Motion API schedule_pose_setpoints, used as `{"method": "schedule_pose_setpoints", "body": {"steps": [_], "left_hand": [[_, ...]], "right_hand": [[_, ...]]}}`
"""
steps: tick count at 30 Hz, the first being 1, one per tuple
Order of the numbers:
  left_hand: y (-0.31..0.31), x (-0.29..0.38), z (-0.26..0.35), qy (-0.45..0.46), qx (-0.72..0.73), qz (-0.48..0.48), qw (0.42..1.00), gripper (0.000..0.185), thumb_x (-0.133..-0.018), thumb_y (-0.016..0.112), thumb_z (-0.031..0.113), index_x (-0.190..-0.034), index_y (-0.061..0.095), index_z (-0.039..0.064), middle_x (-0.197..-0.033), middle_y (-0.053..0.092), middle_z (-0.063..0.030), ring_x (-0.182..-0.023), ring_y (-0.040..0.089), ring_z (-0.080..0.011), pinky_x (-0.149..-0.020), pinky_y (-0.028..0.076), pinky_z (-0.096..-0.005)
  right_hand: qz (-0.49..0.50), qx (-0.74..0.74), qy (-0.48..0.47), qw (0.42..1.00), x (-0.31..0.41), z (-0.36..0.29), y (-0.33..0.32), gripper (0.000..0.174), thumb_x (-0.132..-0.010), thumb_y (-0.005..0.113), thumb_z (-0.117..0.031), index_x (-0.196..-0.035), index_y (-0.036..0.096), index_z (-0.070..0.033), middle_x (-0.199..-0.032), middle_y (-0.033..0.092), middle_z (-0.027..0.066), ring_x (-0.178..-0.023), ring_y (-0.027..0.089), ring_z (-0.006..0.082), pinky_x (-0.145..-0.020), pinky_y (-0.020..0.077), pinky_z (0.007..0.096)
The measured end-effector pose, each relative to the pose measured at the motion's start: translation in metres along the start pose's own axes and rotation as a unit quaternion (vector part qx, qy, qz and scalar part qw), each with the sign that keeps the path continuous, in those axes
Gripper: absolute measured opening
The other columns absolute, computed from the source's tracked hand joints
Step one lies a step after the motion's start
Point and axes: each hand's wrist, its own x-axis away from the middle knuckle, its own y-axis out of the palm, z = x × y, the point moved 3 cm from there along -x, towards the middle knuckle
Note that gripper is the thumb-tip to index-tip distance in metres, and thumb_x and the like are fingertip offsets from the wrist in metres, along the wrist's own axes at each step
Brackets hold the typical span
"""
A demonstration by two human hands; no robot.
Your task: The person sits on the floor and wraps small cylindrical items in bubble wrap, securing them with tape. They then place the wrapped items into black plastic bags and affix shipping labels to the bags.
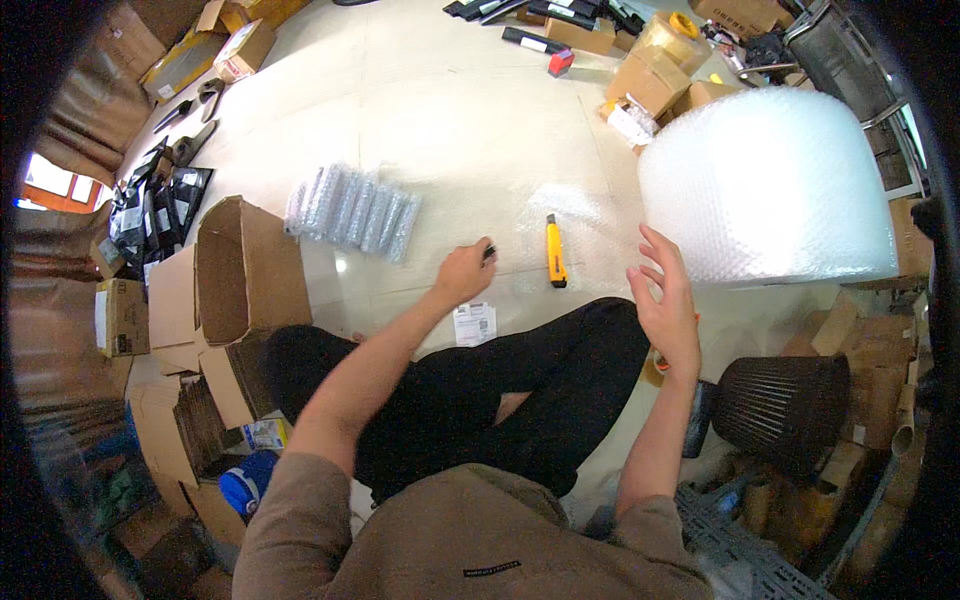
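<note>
My left hand (463, 273) is closed around a small dark object (489, 251), mostly hidden by the fingers. Just right of it, a yellow utility knife (555, 253) lies on a flat sheet of clear bubble wrap (531, 225). Fingers apart and holding nothing, my right hand (666, 304) is raised beside the large roll of bubble wrap (765, 187). A printed paper label (475, 324) rests on the floor before my crossed legs. Beyond my left hand, several bubble-wrapped items (354, 212) lie side by side in a row.
An open cardboard box (255, 277) stands at my left, near black parcels (161, 206). Flattened cartons (199, 427) are stacked closer. At right is a dark slatted bin (780, 409). Boxes (649, 79), a tape roll (667, 41) and a red box (560, 63) sit ahead.
</note>
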Motion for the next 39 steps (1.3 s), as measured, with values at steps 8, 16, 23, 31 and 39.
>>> {"method": "schedule_pose_setpoints", "body": {"steps": [8, 16, 23, 31, 39], "left_hand": [[0.075, -0.038, 0.034, 0.157, -0.229, -0.018, 0.96, 0.076, -0.089, 0.07, 0.004, -0.16, 0.046, 0.02, -0.174, 0.032, -0.0119, -0.157, 0.038, -0.03, -0.12, 0.043, -0.052], [0.027, -0.018, 0.007, 0.113, -0.288, -0.112, 0.944, 0.082, -0.089, 0.072, 0.009, -0.163, 0.045, 0.033, -0.176, 0.034, -0.0033, -0.159, 0.037, -0.0267, -0.118, 0.044, -0.0589], [-0.029, 0.002, -0.048, 0.064, -0.346, -0.109, 0.93, 0.072, -0.091, 0.073, 0.014, -0.157, 0.054, 0.034, -0.175, 0.036, -0.0012, -0.159, 0.038, -0.0285, -0.116, 0.045, -0.06], [-0.033, 0.0, -0.044, -0.011, -0.267, -0.064, 0.961, 0.066, -0.084, 0.075, 0.005, -0.147, 0.056, 0.009, -0.155, 0.048, -0.02, -0.141, 0.053, -0.0413, -0.107, 0.054, -0.0534], [0.015, -0.009, -0.02, 0.113, -0.157, -0.006, 0.981, 0.058, -0.075, 0.073, -0.01, -0.13, 0.054, 0.0, -0.123, 0.053, -0.0222, -0.117, 0.059, -0.0423, -0.102, 0.054, -0.0475]], "right_hand": [[0.104, 0.188, 0.016, 0.977, -0.034, 0.031, -0.027, 0.066, -0.098, 0.066, -0.005, -0.159, 0.041, 0.001, -0.161, 0.044, 0.0268, -0.147, 0.047, 0.044, -0.12, 0.0426, 0.0512], [-0.105, 0.221, 0.164, 0.956, -0.07, 0.11, 0.172, 0.057, -0.097, 0.071, -0.033, -0.136, 0.052, 0.005, -0.126, 0.069, 0.0258, -0.114, 0.069, 0.0453, -0.101, 0.0551, 0.0528], [-0.109, 0.189, 0.115, 0.969, -0.07, 0.131, 0.289, 0.054, -0.093, 0.072, -0.021, -0.133, 0.046, 0.004, -0.12, 0.067, 0.0313, -0.11, 0.069, 0.0514, -0.095, 0.0567, 0.0579], [-0.117, 0.144, 0.206, 0.961, -0.092, 0.174, 0.239, 0.05, -0.092, 0.07, -0.023, -0.13, 0.048, 0.001, -0.123, 0.067, 0.0307, -0.115, 0.068, 0.0489, -0.1, 0.0529, 0.0588], [-0.091, 0.135, 0.175, 0.971, -0.086, 0.18, 0.243, 0.041, -0.094, 0.066, -0.025, -0.123, 0.049, -0.003, -0.116, 0.07, 0.0286, -0.111, 0.069, 0.0481, -0.094, 0.0532, 0.0562]]}}
